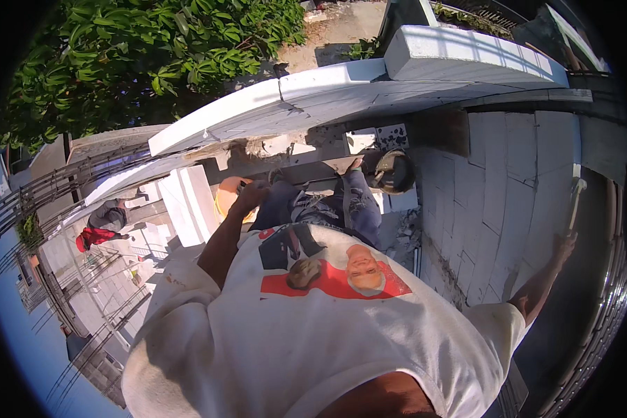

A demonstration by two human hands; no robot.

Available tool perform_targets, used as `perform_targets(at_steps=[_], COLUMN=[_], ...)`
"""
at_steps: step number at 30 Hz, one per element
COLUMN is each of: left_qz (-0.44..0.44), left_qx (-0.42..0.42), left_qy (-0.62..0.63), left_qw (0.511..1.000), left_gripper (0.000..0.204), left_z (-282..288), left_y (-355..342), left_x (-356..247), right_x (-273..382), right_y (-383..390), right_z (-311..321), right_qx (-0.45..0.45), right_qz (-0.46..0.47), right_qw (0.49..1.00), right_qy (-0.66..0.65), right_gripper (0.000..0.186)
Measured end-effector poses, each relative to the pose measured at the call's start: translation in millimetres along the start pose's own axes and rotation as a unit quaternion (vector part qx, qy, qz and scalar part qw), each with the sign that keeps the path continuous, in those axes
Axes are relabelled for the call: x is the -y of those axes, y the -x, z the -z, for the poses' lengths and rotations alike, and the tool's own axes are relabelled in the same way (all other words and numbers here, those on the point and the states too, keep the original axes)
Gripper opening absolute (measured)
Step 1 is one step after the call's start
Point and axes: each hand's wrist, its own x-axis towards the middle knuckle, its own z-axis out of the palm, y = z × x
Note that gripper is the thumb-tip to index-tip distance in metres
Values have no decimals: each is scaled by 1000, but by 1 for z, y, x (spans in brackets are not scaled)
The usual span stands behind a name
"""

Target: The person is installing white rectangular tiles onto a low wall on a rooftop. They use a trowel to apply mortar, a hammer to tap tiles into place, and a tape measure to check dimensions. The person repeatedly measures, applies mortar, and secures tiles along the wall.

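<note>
Out to the right, my right hand (566, 247) is closed around the pale handle of a mallet-like tool (578, 191). Its light, small head is up at the edge of the pale block wall (508, 188); I cannot tell whether they touch. My left hand (251, 196) hangs low beside my left thigh, dark in shadow, so the set of its fingers is unclear. An orange-yellow round container (228, 194) shows just behind that hand. Below me are my dark trousers (359, 202) and a dark bucket (395, 171) by my right foot.
A curved row of white blocks (258, 115) runs ahead, with a loose block (467, 56) on top at the right. Leafy branches (153, 49) overhang beyond it. Upright white blocks (188, 202) stand to the left. Farther left and lower, a person in red and grey (104, 224) bends over.
</note>
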Motion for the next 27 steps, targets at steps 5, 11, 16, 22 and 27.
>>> perform_targets(at_steps=[5, 11, 16, 22, 27], left_qz=[148, 182, 127, 203, 174], left_qx=[-55, -150, -128, -213, -350], left_qy=[29, 111, -4, 307, 533], left_qw=[987, 965, 984, 905, 750], left_gripper=[33, 34, 30, 43, 97], left_z=[-24, -62, -36, 68, 161], left_y=[39, 75, 77, 51, -7], left_x=[-6, 24, 99, 151, 108], right_x=[-26, -14, 58, 207, 383], right_y=[-39, -28, 64, 214, 368], right_z=[-31, -14, 8, 94, 207], right_qx=[45, -124, -147, -72, 101], right_qz=[52, 219, 113, 62, -2], right_qw=[993, 960, 941, 851, 767], right_qy=[92, -123, -282, -517, -633], right_gripper=[46, 28, 31, 37, 43])
